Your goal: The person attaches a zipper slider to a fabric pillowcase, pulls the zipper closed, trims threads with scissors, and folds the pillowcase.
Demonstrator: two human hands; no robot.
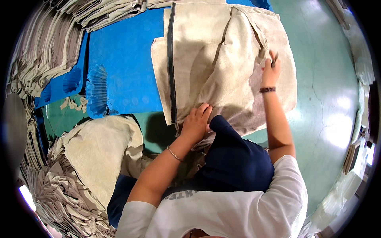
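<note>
A large beige sewn cloth cover (pixel 238 79) with a dark zip (pixel 171 63) along its left side spreads in front of me, over the blue sheet and my knee. My left hand (pixel 195 123) is closed on its near edge, where folds run out from the fingers; the fingertips partly hide in the cloth. Farther off and to the right, my right hand (pixel 270 73) is closed round a small slim dark tool, its tip showing beside the fingers. What kind of tool it is stays unclear. A narrow loose strip of the cover (pixel 258 33) leads down to that hand.
Tall stacks of folded beige cloth (pixel 47 47) stand at the far left. A heap of beige pieces (pixel 71 194) lies at my left, with one large piece (pixel 99 146) draped on top. Blue sheeting (pixel 123 59) covers part of the green floor (pixel 317 79). Plastic-wrapped goods (pixel 337 206) line the right edge.
</note>
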